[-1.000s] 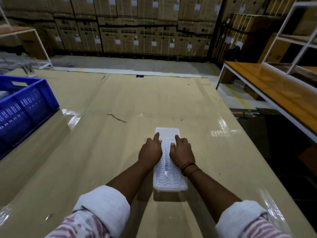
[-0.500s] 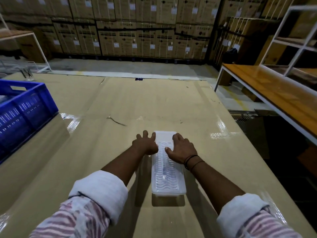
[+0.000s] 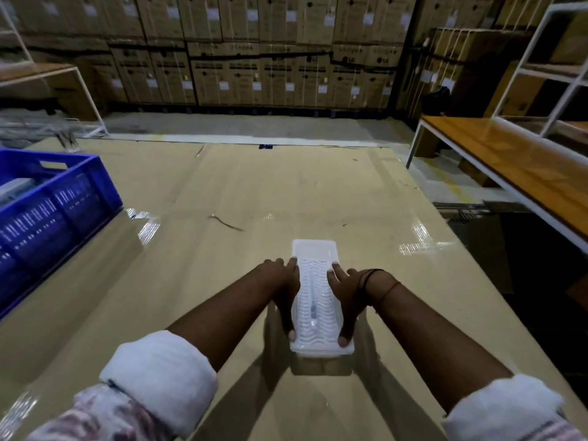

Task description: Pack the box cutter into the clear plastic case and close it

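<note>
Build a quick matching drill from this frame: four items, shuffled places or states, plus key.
Items:
1. clear plastic case
2. blue crate
3. left hand
4. right hand

Places or states:
A. at the table's left edge
B. on the case's right side, wrist with dark bands
C. flat on the cardboard-covered table, between both hands
D. on the case's left side, thumb at its near corner

Pairs: 1-C, 2-A, 3-D, 4-B
</note>
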Tool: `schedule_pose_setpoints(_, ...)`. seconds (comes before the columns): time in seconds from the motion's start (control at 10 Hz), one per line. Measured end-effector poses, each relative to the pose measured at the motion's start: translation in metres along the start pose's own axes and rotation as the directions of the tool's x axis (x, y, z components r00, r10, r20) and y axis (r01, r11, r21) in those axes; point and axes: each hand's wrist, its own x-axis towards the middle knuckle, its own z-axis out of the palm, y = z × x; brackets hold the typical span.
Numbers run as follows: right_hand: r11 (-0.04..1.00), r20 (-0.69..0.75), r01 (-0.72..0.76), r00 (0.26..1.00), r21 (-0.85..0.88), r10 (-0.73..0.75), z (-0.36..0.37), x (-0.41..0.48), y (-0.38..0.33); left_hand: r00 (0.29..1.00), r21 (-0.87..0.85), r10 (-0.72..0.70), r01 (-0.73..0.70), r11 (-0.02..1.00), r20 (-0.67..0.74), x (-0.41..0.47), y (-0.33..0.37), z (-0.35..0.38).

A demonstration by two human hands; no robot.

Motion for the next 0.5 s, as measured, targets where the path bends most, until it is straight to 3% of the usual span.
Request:
schedule_pose_setpoints(0.3, 1.000, -0.045, -0.005, 0.999, -0.022, 0.004, 0.006, -0.003, 0.001, 0.989, -0.234, -0.112, 0.087, 0.968, -0.094, 0.028, 0.007, 0.024)
schedule_pose_setpoints(0.5, 0.999, -0.059, 0.002, 0.998, 0.040, 0.000, -0.016, -0.008, 0.001, 0.986, -0.282, -0.069, 0.025, 0.959, -0.150, 0.003, 0.004, -0.005)
